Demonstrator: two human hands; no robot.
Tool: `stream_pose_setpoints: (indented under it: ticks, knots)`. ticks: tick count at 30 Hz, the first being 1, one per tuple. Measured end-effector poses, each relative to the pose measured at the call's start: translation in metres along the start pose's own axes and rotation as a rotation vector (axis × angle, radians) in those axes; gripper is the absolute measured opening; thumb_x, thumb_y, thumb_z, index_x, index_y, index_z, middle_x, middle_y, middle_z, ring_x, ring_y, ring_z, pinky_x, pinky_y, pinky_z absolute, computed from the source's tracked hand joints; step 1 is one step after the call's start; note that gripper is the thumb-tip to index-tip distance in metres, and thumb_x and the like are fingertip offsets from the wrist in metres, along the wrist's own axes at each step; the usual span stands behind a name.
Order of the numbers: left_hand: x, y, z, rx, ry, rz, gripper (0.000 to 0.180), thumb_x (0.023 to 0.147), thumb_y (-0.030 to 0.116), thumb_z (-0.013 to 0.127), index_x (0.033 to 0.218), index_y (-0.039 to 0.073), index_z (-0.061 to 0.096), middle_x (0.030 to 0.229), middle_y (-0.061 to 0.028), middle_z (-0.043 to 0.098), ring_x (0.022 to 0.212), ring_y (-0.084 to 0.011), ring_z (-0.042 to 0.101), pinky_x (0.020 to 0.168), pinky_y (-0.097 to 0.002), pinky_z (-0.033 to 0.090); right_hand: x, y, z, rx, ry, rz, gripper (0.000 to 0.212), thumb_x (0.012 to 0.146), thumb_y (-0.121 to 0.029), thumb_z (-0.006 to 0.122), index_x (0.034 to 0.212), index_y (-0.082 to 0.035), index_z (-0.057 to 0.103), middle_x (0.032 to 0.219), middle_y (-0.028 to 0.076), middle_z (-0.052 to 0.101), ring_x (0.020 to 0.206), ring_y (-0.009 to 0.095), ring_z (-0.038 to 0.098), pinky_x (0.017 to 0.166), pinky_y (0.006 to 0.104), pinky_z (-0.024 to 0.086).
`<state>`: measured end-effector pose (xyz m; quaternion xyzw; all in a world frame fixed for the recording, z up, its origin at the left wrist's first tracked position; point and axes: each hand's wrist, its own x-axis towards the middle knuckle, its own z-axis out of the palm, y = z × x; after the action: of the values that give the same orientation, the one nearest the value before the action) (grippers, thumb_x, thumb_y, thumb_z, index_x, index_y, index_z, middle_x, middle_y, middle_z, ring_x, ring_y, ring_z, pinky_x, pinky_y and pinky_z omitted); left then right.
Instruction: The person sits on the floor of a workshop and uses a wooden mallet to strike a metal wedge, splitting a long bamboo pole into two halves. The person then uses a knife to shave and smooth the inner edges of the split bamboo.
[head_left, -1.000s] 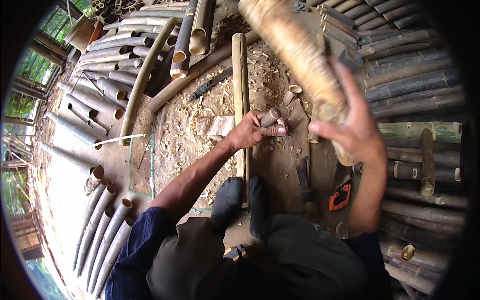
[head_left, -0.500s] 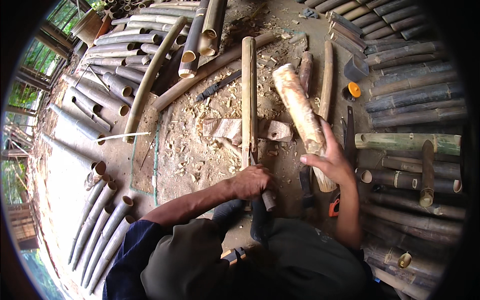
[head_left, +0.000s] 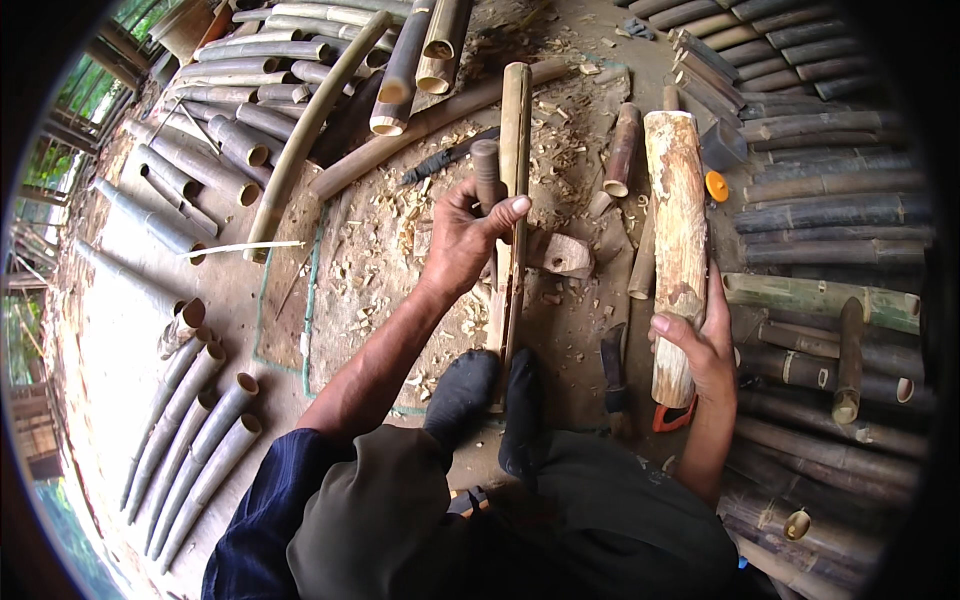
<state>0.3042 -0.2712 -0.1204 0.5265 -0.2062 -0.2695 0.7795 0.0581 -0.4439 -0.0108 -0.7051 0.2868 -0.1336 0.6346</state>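
Note:
My left hand [head_left: 468, 232] is closed round the dark, round handle of a chisel [head_left: 486, 170], its butt end pointing away from me and thumb sticking out across the bamboo. Most of the blade is hidden. Beside it, a split-faced bamboo pole [head_left: 514, 150] lies lengthwise before me, its near end between my socked feet [head_left: 463, 395]. A notched wooden block [head_left: 568, 254] sits under the pole. On the right, my right hand [head_left: 708, 345] holds a thick, pale, rough wooden club [head_left: 677, 215] near its lower end, apart from the pole.
Wood chips [head_left: 385, 260] litter the ground. A sheathed-looking dark tool [head_left: 450, 158] lies beyond, and a dark-bladed knife [head_left: 613, 365] nearer. Bamboo lengths [head_left: 830, 205] are stacked at right, with more [head_left: 215, 450] at left. An orange saw handle [head_left: 672, 415] shows below the club.
My left hand has moved away from me along the pole, and the chisel handle now points away instead of toward me. The club has swung right and stands straighter in my right hand.

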Motion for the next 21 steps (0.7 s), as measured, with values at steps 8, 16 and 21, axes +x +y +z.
stream_pose_setpoints:
  ticks: [8,16,21]
  knots:
    - [-0.013,-0.025,-0.006,0.031,0.022,-0.099,0.032,0.098,0.036,0.074,0.094,0.004,0.071,0.069,0.0028,0.056,0.065,-0.0071,0.051,0.059,-0.024,0.039,0.004,0.002,0.009,-0.088,-0.06,-0.074,0.096,0.08,-0.015,0.077,0.159,0.002,0.025,0.131,0.011,0.057,0.104,0.014,0.06,0.078,0.0281,0.057]
    - [-0.013,-0.026,0.006,0.063,-0.24,-0.11,0.015,0.095,0.018,0.071,0.092,0.003,0.074,0.085,-0.003,0.073,0.078,-0.011,0.065,0.074,-0.0283,0.052,0.003,-0.015,0.017,-0.032,-0.121,-0.085,0.097,0.08,-0.015,0.079,0.158,0.007,0.024,0.142,0.015,0.051,0.129,0.021,0.05,0.112,0.0349,0.038]
    - [-0.013,-0.038,0.009,0.075,-0.291,-0.058,0.014,0.094,0.014,0.073,0.094,0.0,0.075,0.088,-0.0048,0.075,0.083,-0.0116,0.068,0.077,-0.0293,0.055,0.005,-0.023,0.019,-0.098,-0.136,-0.19,0.101,0.078,-0.012,0.077,0.16,0.007,0.02,0.146,0.018,0.05,0.129,0.024,0.053,0.11,0.0361,0.043]
